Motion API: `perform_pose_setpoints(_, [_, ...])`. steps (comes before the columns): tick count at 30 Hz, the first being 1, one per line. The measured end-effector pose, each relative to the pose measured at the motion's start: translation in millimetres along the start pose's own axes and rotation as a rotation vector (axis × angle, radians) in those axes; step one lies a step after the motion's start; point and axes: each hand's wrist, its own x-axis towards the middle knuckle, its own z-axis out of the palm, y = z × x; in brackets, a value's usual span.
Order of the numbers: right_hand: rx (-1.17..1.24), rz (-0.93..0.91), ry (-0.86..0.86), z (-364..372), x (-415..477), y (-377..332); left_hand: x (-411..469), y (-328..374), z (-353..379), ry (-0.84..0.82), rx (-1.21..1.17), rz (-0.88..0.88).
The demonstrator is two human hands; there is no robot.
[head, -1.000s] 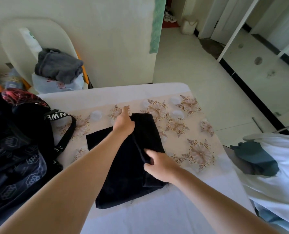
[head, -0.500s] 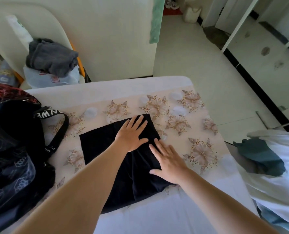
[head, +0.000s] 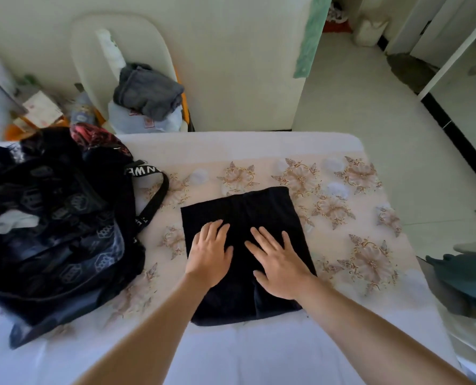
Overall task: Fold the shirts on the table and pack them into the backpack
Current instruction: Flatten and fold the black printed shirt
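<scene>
Folded black shirt point(head: 259, 207) lying flat mid-worktop point(head: 231, 145), pinned under left hand point(head: 209, 254) and right hand point(head: 280, 266). Both hands spread, fingers straight, grasping nothing, probably pressing creases out so the fold holds. Backpack point(head: 53, 232) gaping nearby on the left, handy for packing.

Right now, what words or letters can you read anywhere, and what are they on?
"NWE": white letters on the backpack strap, the rest hidden.
Letters lower on the same strap: too blurred to read.
Print on the red label of the pale bag: too small to read.
</scene>
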Motion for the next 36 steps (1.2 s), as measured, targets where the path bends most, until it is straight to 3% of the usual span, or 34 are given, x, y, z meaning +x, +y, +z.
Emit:
perform_pose_setpoints(5, [-0.015, 0.143, -0.117, 2, 2, -53, -61, -49, 7, -0.272, 0.246, 0.008])
perform_pose_setpoints(8, [-0.017, 0.157, -0.158, -1, -3, -86, -69, -68, -5, -0.278, 0.220, -0.126])
perform_pose_setpoints(11, [-0.089, 0.179, -0.149, -16, -1, -112, -80, -71, -16, -0.200, 0.034, -0.230])
perform_pose_setpoints(15, [-0.208, 0.035, -0.013, -39, 27, -122, -110, -69, -22, -0.090, -0.203, -0.380])
perform_pose_setpoints(20, [-0.192, -0.251, -0.069, -57, 75, -129, -131, -63, -22, -0.184, -0.183, -0.522])
perform_pose_setpoints(23, [-0.332, -0.359, -0.080, -57, 101, -137, -133, -60, -23, -0.221, -0.185, -0.578])
perform_pose_setpoints(26, [-0.558, -0.401, -0.073, -45, 117, -134, -130, -67, -27, -0.206, -0.358, -0.640])
perform_pose_setpoints(32, [-0.699, -0.382, -0.008, -63, 102, -124, -126, -69, -65, -0.385, -0.632, -0.525])
perform_pose_setpoints(36, [-0.606, -0.304, 0.052, -95, 76, -93, -113, -48, -93, -0.495, -0.642, -0.348])
